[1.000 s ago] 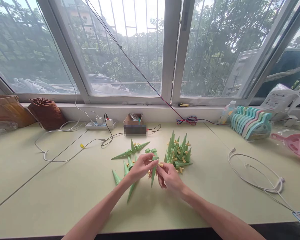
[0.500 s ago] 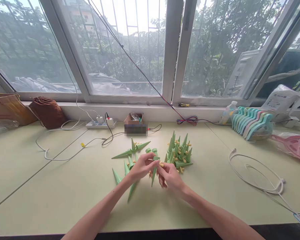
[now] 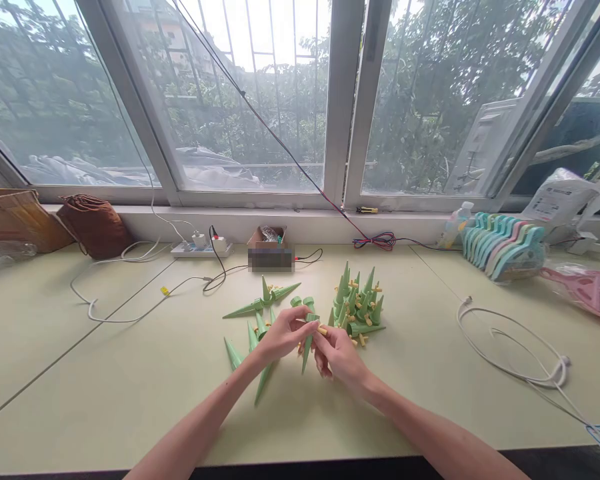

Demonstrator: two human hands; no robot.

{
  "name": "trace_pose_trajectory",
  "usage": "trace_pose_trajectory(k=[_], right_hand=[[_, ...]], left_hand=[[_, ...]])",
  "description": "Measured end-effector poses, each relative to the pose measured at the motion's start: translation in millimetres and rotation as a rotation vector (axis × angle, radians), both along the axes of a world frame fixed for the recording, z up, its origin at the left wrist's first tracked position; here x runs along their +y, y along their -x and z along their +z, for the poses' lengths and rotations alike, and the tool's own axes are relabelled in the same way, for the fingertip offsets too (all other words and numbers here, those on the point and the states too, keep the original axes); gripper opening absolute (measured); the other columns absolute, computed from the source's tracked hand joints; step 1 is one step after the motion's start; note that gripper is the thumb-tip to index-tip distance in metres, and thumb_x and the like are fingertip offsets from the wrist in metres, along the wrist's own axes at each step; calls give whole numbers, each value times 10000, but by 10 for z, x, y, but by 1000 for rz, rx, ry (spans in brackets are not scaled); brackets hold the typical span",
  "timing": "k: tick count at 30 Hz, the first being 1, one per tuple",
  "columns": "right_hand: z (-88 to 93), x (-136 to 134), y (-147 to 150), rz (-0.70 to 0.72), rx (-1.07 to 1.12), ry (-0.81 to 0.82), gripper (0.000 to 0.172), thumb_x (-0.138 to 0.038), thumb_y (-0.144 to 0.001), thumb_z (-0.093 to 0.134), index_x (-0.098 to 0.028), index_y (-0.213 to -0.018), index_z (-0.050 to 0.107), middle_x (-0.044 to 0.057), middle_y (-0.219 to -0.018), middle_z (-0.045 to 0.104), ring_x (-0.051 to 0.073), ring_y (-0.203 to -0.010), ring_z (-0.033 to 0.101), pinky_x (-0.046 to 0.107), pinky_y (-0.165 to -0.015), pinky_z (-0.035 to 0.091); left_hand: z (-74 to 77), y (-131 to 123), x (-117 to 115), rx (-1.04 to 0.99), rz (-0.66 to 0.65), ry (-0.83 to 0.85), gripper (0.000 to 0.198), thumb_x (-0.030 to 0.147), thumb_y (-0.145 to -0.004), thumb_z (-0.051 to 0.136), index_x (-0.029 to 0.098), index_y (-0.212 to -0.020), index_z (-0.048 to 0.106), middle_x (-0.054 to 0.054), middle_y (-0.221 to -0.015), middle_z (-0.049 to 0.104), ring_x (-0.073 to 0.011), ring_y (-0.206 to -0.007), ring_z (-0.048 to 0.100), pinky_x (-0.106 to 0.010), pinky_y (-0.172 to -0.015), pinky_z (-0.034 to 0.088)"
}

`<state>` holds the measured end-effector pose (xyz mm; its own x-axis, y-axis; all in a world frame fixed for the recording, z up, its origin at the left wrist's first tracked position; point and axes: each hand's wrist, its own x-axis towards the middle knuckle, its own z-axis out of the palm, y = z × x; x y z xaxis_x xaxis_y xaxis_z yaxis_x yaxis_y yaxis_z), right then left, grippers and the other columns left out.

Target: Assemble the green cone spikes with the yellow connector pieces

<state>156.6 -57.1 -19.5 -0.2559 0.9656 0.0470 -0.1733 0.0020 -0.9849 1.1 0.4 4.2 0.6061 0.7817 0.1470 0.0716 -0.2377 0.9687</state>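
A green plastic watering spike [image 3: 307, 353] hangs point down between my hands, slightly tilted. My left hand [image 3: 286, 333] is closed around its wide top end. At the side of that top sits a small yellow valve [image 3: 322, 330], pinched by the fingers of my right hand [image 3: 341, 352]; how far it is seated in the spike is hidden. Left of my hands lie several loose green spikes [image 3: 233, 353], some partly behind my left hand. To the right stands a dense cluster of green spikes with yellow valves [image 3: 357, 303]. Two short green caps [image 3: 296, 302] are just beyond my fingers.
A small open cardboard box [image 3: 269, 237] stands at the back beside a white power strip [image 3: 201, 249]. White cable [image 3: 510, 380] lies coiled at the right. Near the window are a brown pouch [image 3: 96, 227], teal hangers [image 3: 505, 247] and a bottle [image 3: 459, 223].
Almost nothing differs. Both hands keep the same hold on the spike and valve, with only a very slight shift of the fingers and the view.
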Motion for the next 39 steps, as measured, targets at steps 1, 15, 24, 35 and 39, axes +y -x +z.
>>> trace_pose_trajectory(k=[1,15,24,35,39], right_hand=[[0,0,0,4,-2,-3,471,-633,-873,558,-183,-743,504,-68,-447,486,69,-323,397,189,-327,325],[-16,-13,-2,5,16,-44,447,-598,-916,527,-177,-765,520,-69,-458,472,73,-334,401,192,-334,348],[-39,8,-2,-20,-2,-42,466,-620,-898,532,-194,-715,477,-73,-428,462,75,-319,395,195,-325,327],[-12,21,-22,-19,13,-6,492,-654,-864,554,-191,-711,488,-82,-389,451,76,-294,397,190,-307,309],[28,4,-24,-10,21,28,507,-666,-856,556,-192,-696,478,-86,-369,432,77,-290,391,189,-309,294]], left_hand=[[-2,0,2,-1,-5,0,275,402,-875,643,143,-858,552,31,-645,532,-98,-490,575,-173,-402,428],[5,-3,-9,-13,37,75,287,414,-844,674,147,-856,570,43,-636,532,-92,-447,563,-176,-379,433],[-44,-4,-4,-8,37,55,306,447,-865,647,162,-923,554,25,-631,604,-98,-430,559,-181,-380,416],[-77,-15,-34,-7,56,-37,321,445,-861,659,162,-946,535,31,-583,573,-99,-457,537,-204,-437,433],[-75,-12,-38,16,72,-76,299,420,-860,664,160,-947,545,37,-564,545,-101,-468,534,-205,-450,440]])
